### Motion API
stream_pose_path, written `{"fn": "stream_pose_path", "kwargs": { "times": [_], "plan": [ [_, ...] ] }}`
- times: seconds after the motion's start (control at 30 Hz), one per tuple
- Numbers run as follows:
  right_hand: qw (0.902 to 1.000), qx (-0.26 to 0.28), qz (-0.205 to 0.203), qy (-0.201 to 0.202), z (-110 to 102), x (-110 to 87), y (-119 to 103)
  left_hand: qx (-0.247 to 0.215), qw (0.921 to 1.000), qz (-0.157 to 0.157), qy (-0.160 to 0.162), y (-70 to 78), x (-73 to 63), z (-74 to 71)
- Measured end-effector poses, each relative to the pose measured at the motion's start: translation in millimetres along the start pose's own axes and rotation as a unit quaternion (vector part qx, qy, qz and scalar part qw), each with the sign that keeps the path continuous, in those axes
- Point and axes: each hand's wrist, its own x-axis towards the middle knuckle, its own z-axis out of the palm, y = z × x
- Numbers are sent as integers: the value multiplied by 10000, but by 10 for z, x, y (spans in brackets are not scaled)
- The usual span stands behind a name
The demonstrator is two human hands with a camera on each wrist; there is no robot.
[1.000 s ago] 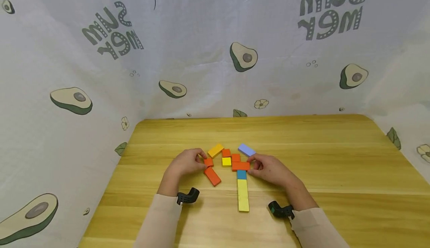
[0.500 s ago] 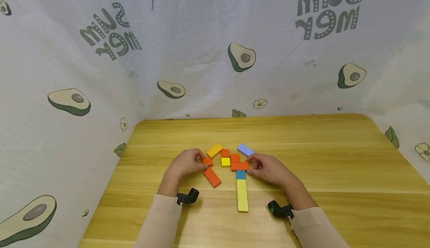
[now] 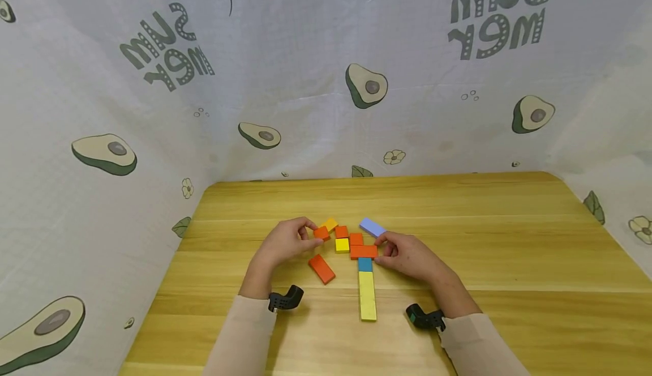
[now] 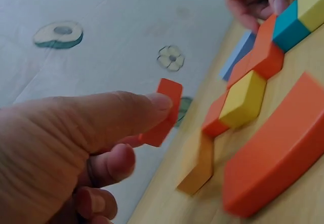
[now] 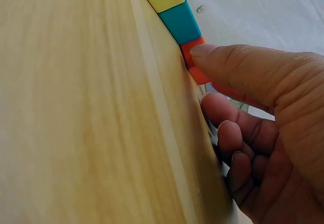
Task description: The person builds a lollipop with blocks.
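Note:
My left hand (image 3: 285,243) pinches a small orange-red block (image 3: 322,233) between thumb and fingers; the left wrist view shows this block (image 4: 172,89) held up above the tabletop. Below that hand lies a longer red-orange block (image 3: 322,269). With thumb and forefinger, my right hand (image 3: 410,255) grips the right end of a flat orange-red block (image 3: 363,252). Against its near side sits a blue block (image 3: 365,264), followed by a long yellow block (image 3: 367,297). A small orange-red block (image 3: 356,239) adjoins its far side.
Left of that group, a small yellow block (image 3: 342,246) touches another orange-red block (image 3: 341,232). Behind the left hand's block lies an amber block (image 3: 330,225), partly covered. A lavender block (image 3: 372,227) lies slanted beyond the right hand. Printed cloth (image 3: 305,81) surrounds the wooden table (image 3: 458,206).
My left hand has carried the small orange-red block up and rightward, away from the longer red-orange block and toward the amber one. The right hand has kept its place.

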Motion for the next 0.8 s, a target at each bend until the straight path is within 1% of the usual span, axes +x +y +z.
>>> {"fn": "stream_pose_path", "kwargs": {
  "times": [0.07,0.23,0.33,0.47,0.57,0.8],
  "plan": [
    [10000,8,4,0,-6,-7,12,26,9998,203,-49,80,28,70],
    [10000,8,-13,8,-12,-15,42,357,9969,656,-246,280,129,304],
    [10000,-7,-38,31,-18,-18,44,523,9949,807,-296,377,195,435],
    [10000,-23,-40,45,-23,-21,35,710,9940,779,-299,457,278,565],
    [10000,-6,-9,49,-22,-18,28,806,9934,759,-307,493,330,624],
    [10000,35,-7,39,-32,-14,18,969,9917,718,-453,563,419,686]
  ]
}}
